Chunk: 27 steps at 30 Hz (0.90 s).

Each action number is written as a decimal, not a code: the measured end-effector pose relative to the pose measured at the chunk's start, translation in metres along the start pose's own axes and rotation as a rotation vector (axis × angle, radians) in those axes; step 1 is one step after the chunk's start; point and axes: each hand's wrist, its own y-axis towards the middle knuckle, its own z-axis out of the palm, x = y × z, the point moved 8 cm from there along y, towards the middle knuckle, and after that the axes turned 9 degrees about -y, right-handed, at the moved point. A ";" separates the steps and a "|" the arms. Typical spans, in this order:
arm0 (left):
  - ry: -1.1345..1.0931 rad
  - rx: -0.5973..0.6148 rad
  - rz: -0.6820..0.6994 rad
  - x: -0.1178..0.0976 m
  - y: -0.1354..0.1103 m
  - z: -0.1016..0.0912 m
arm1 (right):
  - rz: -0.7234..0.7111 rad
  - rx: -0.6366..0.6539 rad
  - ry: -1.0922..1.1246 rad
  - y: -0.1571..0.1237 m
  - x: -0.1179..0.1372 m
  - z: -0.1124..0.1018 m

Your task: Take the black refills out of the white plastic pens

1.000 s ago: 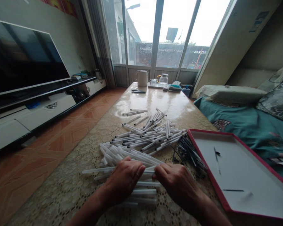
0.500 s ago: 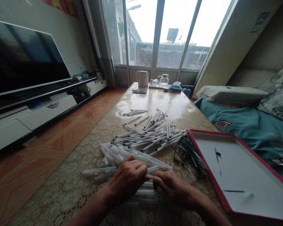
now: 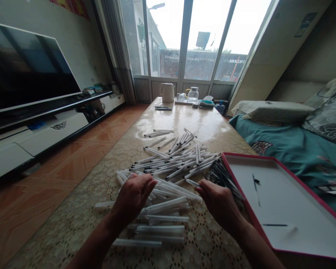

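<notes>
My right hand (image 3: 218, 198) pinches a white pen (image 3: 192, 182) whose front end sticks out to the left, over the heap. Curled over the near-left pile of translucent pen barrels (image 3: 165, 204) is my left hand (image 3: 134, 193); its fingers are closed, and what they hold, if anything, is hidden. More barrels lie in rough rows between my forearms. Just beyond my hands, white pens with black ends (image 3: 175, 164) spread in a loose heap. Dark, thin pen parts (image 3: 225, 177) are bunched to the right, beyond my right hand.
A red-rimmed white tray (image 3: 252, 209) at the right holds a few loose pen parts. At the table's far end stand a kettle (image 3: 167, 93), a glass jug (image 3: 193, 95) and a tissue pack (image 3: 206, 103). A bed (image 3: 277, 130) borders the right side.
My hands, close together before, have moved apart. The left has shifted left and up over the barrels, and the right has gone right and up with the pen.
</notes>
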 end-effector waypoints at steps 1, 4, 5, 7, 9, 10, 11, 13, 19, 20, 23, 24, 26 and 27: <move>0.001 0.017 0.017 -0.001 0.000 0.003 | -0.003 0.027 0.024 0.000 0.003 0.005; 0.005 -0.022 0.029 0.001 0.000 0.006 | 0.006 0.110 0.060 -0.001 0.014 0.019; 0.000 -0.067 0.025 0.002 -0.001 0.005 | 0.016 0.127 0.077 -0.001 0.017 0.022; -0.054 -0.157 0.006 0.003 -0.003 0.001 | 0.029 0.154 0.123 -0.003 0.023 0.024; -0.195 -0.190 -0.042 0.003 -0.005 0.003 | 0.023 0.182 0.166 -0.004 0.029 0.026; -0.300 -0.168 -0.082 0.002 -0.006 0.008 | 0.009 0.196 0.183 -0.004 0.033 0.026; -0.424 -0.120 -0.131 0.001 -0.007 0.015 | -0.008 0.208 0.201 -0.004 0.037 0.026; -0.700 0.003 -0.255 -0.004 -0.010 0.037 | -0.044 0.225 0.248 -0.005 0.045 0.027; -1.200 0.124 -0.535 -0.010 -0.016 0.075 | -0.085 0.200 0.394 -0.003 0.056 0.023; -1.229 0.098 -0.546 -0.008 -0.016 0.075 | -0.058 0.184 0.426 -0.003 0.053 0.022; -1.315 -0.030 -0.564 0.004 -0.015 0.067 | 0.126 0.117 0.592 -0.004 0.032 0.021; -1.340 -0.078 -0.570 0.009 -0.015 0.064 | 0.202 0.099 0.663 -0.005 0.024 0.023; -1.380 -0.155 -0.590 0.017 -0.016 0.059 | 0.311 0.087 0.793 -0.008 0.011 0.028; -1.394 -0.180 -0.602 0.020 -0.017 0.058 | 0.339 0.093 0.840 -0.009 0.008 0.031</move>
